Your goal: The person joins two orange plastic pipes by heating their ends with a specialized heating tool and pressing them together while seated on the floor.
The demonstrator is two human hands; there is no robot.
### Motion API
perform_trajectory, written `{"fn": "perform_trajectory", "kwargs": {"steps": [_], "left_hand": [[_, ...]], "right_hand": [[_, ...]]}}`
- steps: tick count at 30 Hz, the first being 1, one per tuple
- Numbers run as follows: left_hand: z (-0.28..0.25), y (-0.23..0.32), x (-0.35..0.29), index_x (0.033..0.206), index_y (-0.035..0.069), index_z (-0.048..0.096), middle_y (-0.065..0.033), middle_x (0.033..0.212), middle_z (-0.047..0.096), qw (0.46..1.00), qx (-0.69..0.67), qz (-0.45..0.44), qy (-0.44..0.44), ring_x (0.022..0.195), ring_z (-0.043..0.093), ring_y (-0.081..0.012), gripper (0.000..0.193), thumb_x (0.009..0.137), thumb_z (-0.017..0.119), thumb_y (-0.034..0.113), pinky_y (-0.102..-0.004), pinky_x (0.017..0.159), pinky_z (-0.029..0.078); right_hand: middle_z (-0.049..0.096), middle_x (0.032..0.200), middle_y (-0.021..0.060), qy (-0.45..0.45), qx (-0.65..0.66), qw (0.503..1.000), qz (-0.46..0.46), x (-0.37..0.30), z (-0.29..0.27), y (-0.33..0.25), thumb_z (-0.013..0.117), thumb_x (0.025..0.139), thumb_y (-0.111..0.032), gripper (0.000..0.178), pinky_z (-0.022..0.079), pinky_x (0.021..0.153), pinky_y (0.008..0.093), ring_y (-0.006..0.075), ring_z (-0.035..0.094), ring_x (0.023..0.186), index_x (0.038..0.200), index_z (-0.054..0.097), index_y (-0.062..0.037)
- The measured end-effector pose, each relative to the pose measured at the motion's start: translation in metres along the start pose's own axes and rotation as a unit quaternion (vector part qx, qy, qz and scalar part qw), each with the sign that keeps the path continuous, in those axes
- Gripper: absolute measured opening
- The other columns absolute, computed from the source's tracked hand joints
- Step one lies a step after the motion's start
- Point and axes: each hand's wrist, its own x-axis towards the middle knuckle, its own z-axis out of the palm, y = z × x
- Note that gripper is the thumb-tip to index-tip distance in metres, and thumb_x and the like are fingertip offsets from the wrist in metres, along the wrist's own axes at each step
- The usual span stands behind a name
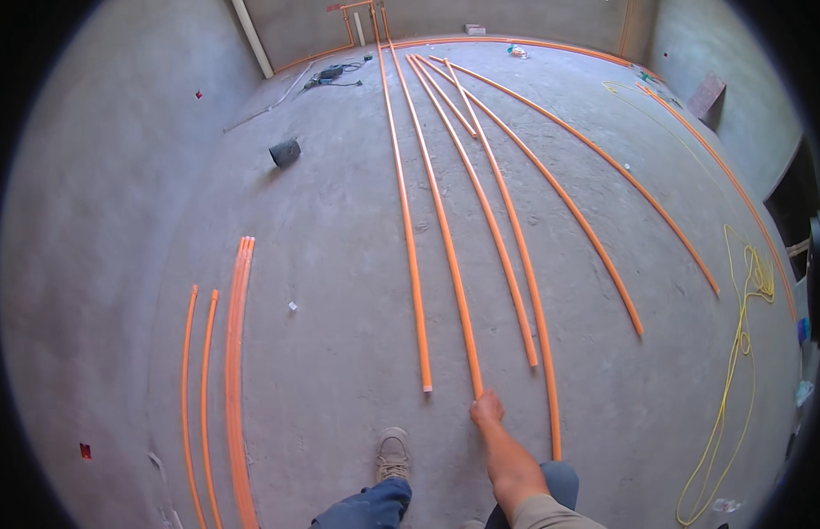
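My right hand (487, 407) is closed around the near end of a long orange pipe (454, 273), which runs over the concrete floor toward the far wall. Just left of it another orange pipe (413, 273) lies alongside, with a pale cut end. On the right, a shorter-reaching orange pipe (503, 264) and one coming close to my knee (544, 353) lie nearest to my hand. No part of my left hand appears.
More orange pipes (595, 234) fan out to the right. A bundle of orange pipes (237, 353) lies at left, near a wall. Farther off are a black cylinder (286, 153) and a corded tool (329, 78). Yellow cord (743, 335) lies coiled at right.
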Motion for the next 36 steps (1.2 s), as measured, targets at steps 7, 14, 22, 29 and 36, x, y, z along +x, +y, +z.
{"fn": "perform_trajectory", "kwargs": {"steps": [7, 14, 22, 29, 36], "left_hand": [[-0.006, 0.015, 0.002, 0.090, 0.013, 0.071, -0.0095, 0.097, 0.072, 1.000, -0.025, -0.015, -0.008, 0.094, 0.064, -0.0319, 0.024, 0.077, 0.073, 0.032, -0.0470, 0.088, 0.049], [-0.008, 0.016, 0.015, 0.093, 0.008, 0.071, -0.0137, 0.104, 0.070, 0.998, -0.053, -0.013, -0.028, 0.101, 0.062, -0.0372, 0.029, 0.071, 0.076, 0.027, -0.0497, 0.092, 0.048], [-0.009, 0.010, 0.012, 0.096, 0.007, 0.069, -0.0156, 0.106, 0.069, 0.996, -0.065, -0.023, -0.063, 0.103, 0.061, -0.0387, 0.029, 0.074, 0.073, 0.026, -0.0512, 0.093, 0.047], [-0.009, 0.005, 0.006, 0.097, 0.008, 0.069, -0.0147, 0.107, 0.069, 0.996, -0.070, -0.005, -0.059, 0.103, 0.060, -0.0385, 0.028, 0.075, 0.073, 0.025, -0.0515, 0.094, 0.046], [-0.009, 0.009, 0.001, 0.096, 0.008, 0.069, -0.0152, 0.106, 0.069, 0.996, -0.060, -0.023, -0.069, 0.103, 0.060, -0.0383, 0.027, 0.076, 0.073, 0.026, -0.0510, 0.092, 0.046]], "right_hand": [[0.061, 0.122, 0.0161, 0.053, 0.027, 0.998, -0.021, -0.007, 0.000, 0.012, 0.061, 0.089, -0.019, 0.036, 0.049, 0.097, 0.0490, 0.0346, 0.059, 0.119, 0.122, 0.055, -0.0069], [0.063, 0.125, 0.0154, -0.004, 0.028, 1.000, 0.010, -0.015, -0.010, 0.004, 0.062, 0.089, -0.016, 0.038, 0.050, 0.098, 0.0473, 0.0333, 0.061, 0.119, 0.125, 0.057, -0.0070], [0.064, 0.123, 0.0181, -0.055, -0.028, 0.997, -0.044, -0.014, -0.013, 0.014, 0.063, 0.087, -0.016, 0.037, 0.052, 0.096, 0.0461, 0.0353, 0.063, 0.115, 0.122, 0.059, -0.0043], [0.064, 0.122, 0.0189, 0.006, -0.022, 0.999, -0.049, -0.016, -0.004, 0.013, 0.063, 0.086, -0.016, 0.035, 0.052, 0.095, 0.0485, 0.0374, 0.062, 0.115, 0.118, 0.059, -0.0033], [0.062, 0.121, 0.0194, -0.044, -0.030, 0.996, -0.065, -0.019, -0.010, 0.014, 0.064, 0.087, -0.020, 0.038, 0.050, 0.096, 0.0491, 0.0378, 0.061, 0.115, 0.120, 0.056, -0.0042]]}}
